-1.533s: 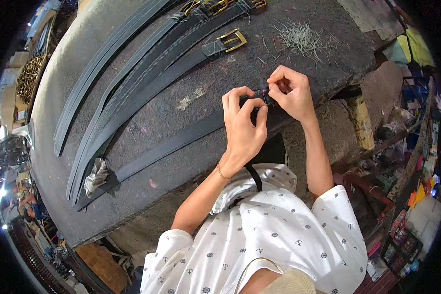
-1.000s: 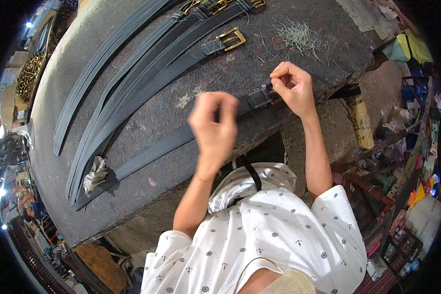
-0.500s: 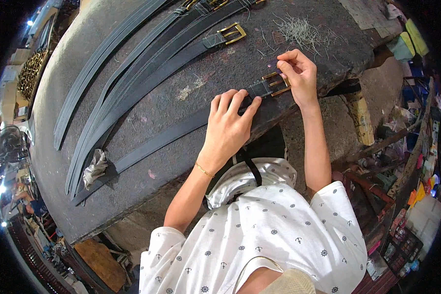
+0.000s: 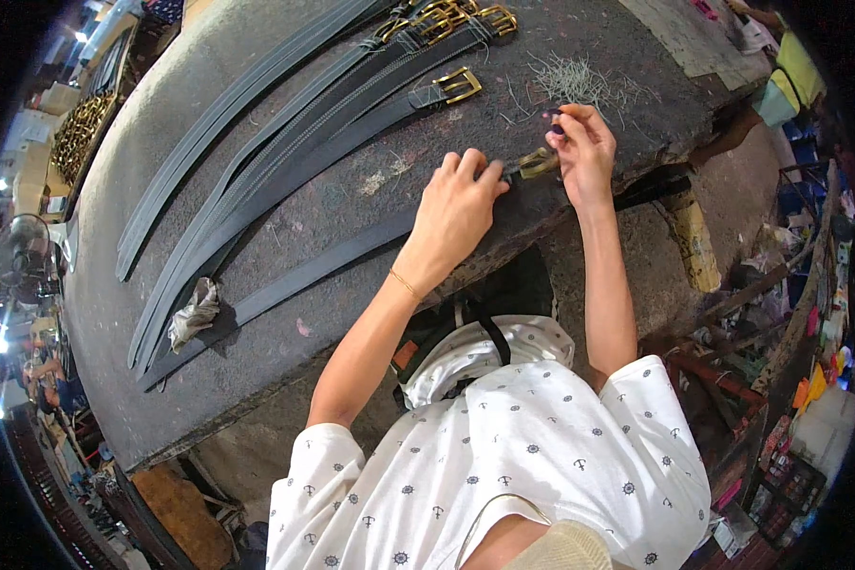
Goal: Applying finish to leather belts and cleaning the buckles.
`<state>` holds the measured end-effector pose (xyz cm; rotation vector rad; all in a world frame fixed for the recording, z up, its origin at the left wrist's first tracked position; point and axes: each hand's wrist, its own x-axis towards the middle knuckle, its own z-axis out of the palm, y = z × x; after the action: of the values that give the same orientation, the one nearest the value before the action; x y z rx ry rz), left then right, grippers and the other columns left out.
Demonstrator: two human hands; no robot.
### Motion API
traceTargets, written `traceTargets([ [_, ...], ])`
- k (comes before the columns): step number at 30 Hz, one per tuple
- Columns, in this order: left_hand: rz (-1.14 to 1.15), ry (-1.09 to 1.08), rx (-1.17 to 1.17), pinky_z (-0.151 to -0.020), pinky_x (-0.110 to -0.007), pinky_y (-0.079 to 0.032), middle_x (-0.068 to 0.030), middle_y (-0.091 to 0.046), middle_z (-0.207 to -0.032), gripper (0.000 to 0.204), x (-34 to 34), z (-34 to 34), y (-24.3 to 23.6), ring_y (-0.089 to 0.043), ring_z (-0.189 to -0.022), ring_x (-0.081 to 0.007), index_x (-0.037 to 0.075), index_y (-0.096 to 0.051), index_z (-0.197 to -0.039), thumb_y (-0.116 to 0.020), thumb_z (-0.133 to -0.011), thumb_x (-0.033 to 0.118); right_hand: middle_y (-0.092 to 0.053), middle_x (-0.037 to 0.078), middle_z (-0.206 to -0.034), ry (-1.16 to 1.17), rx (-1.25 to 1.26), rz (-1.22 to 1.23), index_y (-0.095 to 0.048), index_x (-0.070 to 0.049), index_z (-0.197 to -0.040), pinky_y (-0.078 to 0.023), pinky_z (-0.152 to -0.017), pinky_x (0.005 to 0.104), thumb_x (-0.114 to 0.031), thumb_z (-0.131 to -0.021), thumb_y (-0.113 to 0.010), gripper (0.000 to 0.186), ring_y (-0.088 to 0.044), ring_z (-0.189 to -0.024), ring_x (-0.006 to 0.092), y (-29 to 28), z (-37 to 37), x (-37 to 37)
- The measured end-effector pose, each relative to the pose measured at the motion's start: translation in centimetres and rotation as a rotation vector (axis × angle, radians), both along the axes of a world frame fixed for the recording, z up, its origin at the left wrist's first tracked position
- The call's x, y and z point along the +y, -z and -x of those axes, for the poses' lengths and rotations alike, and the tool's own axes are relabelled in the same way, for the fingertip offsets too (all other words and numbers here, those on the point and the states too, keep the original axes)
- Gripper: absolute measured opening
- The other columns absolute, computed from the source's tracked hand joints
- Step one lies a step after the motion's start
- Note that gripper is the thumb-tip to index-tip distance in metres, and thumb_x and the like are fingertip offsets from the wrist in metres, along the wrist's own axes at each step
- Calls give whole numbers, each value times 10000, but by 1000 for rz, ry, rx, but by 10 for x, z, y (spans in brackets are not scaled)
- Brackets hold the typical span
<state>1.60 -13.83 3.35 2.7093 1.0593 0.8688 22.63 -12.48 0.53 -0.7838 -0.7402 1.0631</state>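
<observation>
Left hand point(image 4: 454, 209): laid over the buckle end of a dark grey belt point(image 4: 323, 255), fingers bunched and part curled, knuckles up. Fingertips are blurred at the belt end, so whether the strap is pinched or just pressed cannot be told. Right hand point(image 4: 585, 157): thumb and fingers closed on a small dark item point(image 4: 556, 127), raised just above the buckle; what it is can't be made out.

Belt: flat strap, smooth matte face, run diagonally along the near side of the table point(image 4: 114, 389) from lower left up to the left hand, which covers part of it. A gold-coloured buckle point(image 4: 539, 163) is seen at its right end, smeared by blur and set between the two hands.

Pose: left forearm is angled up and right from the lower edge, wrist nearly straight, thin bracelet point(image 4: 405, 282) worn there. Right forearm is held almost vertical, palm side turned left.

Further out: a crumpled grey cloth point(image 4: 194, 314) is left by the far left end of the belt. More dark belts point(image 4: 256, 157) are laid in a curved bunch beyond, white stitching seen on some, gold buckles point(image 4: 437, 21) grouped at their upper ends. A loose heap of pale thread point(image 4: 594, 84) is scattered beyond the right hand.
</observation>
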Motion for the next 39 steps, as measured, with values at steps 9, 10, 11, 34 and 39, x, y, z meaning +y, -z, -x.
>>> traceTargets([
  [9,897,226,-272,-773,-327,-522,-147,-721,-950,305,38,22,-20,-649,-816,-158,-82,-671,-1128,-641,-902,120,-644,14,-853,293,-532,55,-664,-10,-1006,-526,-633,244,-78,-924,-653,108,-589,-739,57,-24,26,-7],
  [10,943,230,-302,-789,-314,-527,-138,-722,-949,316,39,20,-19,-651,-822,-162,-94,-672,-1119,-642,-881,112,-645,19,-850,305,-617,102,-664,-7,-1006,-519,-623,243,-84,-919,-654,116,-585,-732,58,-22,25,-6],
  [11,942,233,-301,-789,-314,-527,-138,-722,-949,316,40,18,-22,-651,-822,-162,-94,-672,-1119,-642,-881,112,-646,28,-836,309,-622,110,-668,-4,-997,-505,-614,248,-94,-914,-655,123,-584,-724,71,-27,31,-8],
  [34,-42,-809,315,-613,-403,-437,-74,-593,-636,355,-92,283,-18,-581,-601,-289,72,-566,-652,-671,-906,295,-704,96,-977,978,-1587,-45,-699,-30,-1047,-529,-708,337,-159,-933,-633,185,-670,-792,211,-99,-197,84],
  [39,-316,-1019,142,-546,-428,-400,-167,-556,-629,356,-76,329,-136,-510,-550,-358,20,-610,-695,-549,-990,210,-727,81,-913,1021,-1441,-147,-706,-45,-1085,-527,-739,313,-208,-929,-655,231,-683,-791,176,-157,-207,144],
])
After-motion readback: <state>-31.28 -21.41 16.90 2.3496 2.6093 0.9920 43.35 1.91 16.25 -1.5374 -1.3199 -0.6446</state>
